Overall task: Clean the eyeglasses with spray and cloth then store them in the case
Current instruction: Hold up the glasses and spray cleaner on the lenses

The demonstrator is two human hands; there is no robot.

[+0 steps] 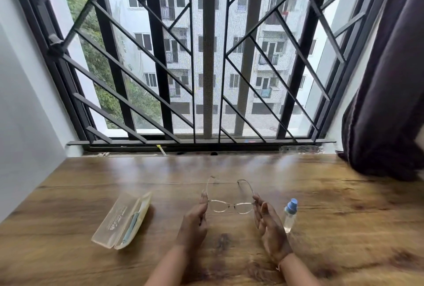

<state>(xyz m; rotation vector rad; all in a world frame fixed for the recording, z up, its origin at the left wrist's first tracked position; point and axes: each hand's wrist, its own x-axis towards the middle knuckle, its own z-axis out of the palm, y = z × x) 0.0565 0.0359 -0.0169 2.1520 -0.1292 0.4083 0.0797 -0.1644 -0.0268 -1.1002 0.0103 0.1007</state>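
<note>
Head cam: eyeglasses [231, 205] are held just over the table [344, 205], left hand [195, 219] pinching one end of the frame and right hand [268, 223] the other, so the front runs side to side. Spray bottle [289, 215] stands right beside the right hand, so that one's nearer. The open case [114, 221] with the cloth [132, 223] sits off to the left.

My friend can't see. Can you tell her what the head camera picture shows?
The left hand and right hand hold clear eyeglasses over a wooden table. An open case with a blue cloth lies left; a spray bottle stands right.
</note>
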